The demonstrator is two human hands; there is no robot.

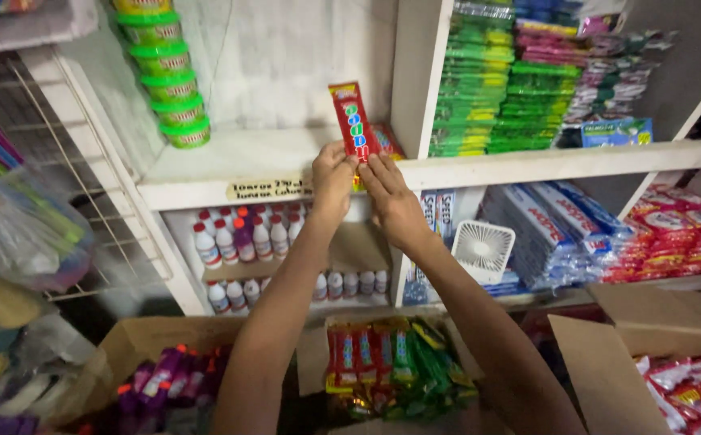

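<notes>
Both my hands are raised to the front edge of a white shelf. My left hand and my right hand together pinch the lower end of a red sachet strip with coloured lettering, held upright at the shelf's right corner. Behind it on the shelf lies another red-orange packet. Below my arms an open cardboard box holds several red and green sachet strips.
Green-lidded tubs are stacked at the shelf's back left. Small bottles fill the shelves below. Green packets and blue and red packs fill the right shelves, beside a small white fan. Boxes stand at left and right.
</notes>
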